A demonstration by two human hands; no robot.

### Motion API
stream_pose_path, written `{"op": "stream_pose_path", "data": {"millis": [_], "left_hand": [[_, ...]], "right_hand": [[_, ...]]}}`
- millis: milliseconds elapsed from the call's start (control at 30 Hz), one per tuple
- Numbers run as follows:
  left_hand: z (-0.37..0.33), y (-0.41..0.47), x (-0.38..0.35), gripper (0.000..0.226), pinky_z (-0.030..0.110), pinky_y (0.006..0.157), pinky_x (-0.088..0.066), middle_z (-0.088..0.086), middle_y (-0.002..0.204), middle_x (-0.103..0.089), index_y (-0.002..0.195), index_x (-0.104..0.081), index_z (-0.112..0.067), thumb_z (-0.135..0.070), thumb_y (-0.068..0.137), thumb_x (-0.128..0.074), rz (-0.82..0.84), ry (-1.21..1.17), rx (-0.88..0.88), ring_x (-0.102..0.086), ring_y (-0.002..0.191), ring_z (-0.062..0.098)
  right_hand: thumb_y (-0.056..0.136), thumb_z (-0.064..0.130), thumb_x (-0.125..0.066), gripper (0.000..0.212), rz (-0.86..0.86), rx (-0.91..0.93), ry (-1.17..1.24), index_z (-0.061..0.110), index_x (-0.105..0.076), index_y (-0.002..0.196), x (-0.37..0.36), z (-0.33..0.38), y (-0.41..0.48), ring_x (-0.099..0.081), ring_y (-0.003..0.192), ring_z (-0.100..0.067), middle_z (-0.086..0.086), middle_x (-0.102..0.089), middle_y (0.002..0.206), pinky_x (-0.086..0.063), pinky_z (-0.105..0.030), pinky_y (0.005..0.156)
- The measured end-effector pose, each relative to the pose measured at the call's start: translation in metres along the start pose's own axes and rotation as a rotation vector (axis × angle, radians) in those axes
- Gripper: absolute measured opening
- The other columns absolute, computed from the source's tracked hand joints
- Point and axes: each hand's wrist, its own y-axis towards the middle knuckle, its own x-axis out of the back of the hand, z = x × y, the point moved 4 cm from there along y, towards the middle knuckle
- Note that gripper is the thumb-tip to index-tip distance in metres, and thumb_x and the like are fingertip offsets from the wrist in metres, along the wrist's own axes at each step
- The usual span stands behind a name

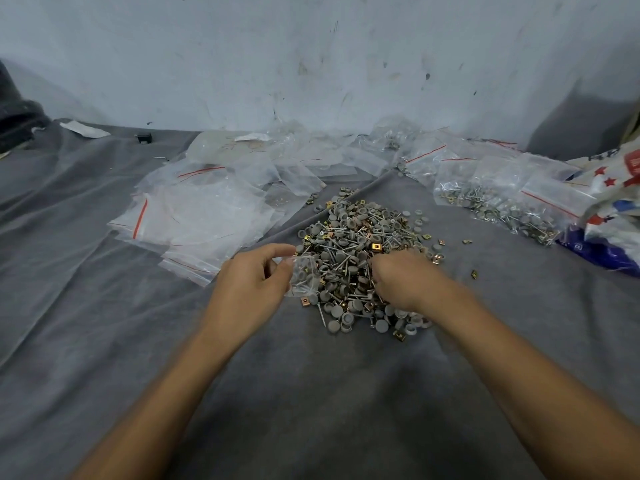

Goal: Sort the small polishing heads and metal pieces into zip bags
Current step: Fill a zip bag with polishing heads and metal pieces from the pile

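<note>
While both bare forearms reached out over the grey cloth, the left hand pinched a small clear zip bag between thumb and fingers, holding it against the near left edge of the pile. A few screws lay inside that bag. The pile itself, grey round polishing heads mixed with screws and brass-coloured square metal pieces, sat between and just beyond the two hands. The right hand was down in the pile's near right side, fingers curled into the pieces; it was blurred, and I could not tell whether it gripped anything. Beyond the left hand, a loose heap of flat zip bags with red seal lines spread over the cloth. Beyond the right hand and out to its side, filled bags lay packed with the same heads and screws, beside a printed sack with red stars. A small black object sat far beyond the left hand, near the scuffed pale wall.
</note>
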Motion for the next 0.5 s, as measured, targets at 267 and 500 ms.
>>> {"op": "stream_pose_path", "data": {"millis": [267, 500], "left_hand": [[0.001, 0.001, 0.000, 0.021, 0.022, 0.063, -0.044, -0.010, 0.059, -0.066, 0.116, -0.072, -0.031, -0.026, 0.100, -0.059, -0.006, 0.012, 0.003, -0.068, 0.066, -0.001], [0.002, 0.003, 0.001, 0.020, 0.015, 0.059, -0.040, -0.008, 0.061, -0.067, 0.116, -0.072, -0.032, -0.027, 0.100, -0.059, -0.008, 0.009, 0.016, -0.067, 0.065, 0.002]], "right_hand": [[0.094, 0.005, -0.048, 0.011, -0.010, -0.003, 0.095, 0.016, -0.050, 0.097, -0.004, -0.003, -0.011, -0.059, 0.086, -0.026, -0.007, -0.061, 0.093, -0.054, -0.047, 0.079], [0.100, 0.021, -0.054, 0.008, -0.205, -0.007, 0.278, 0.023, -0.055, 0.092, 0.009, -0.010, -0.015, -0.057, 0.078, -0.016, 0.006, -0.060, 0.082, -0.039, -0.029, 0.059]]}}
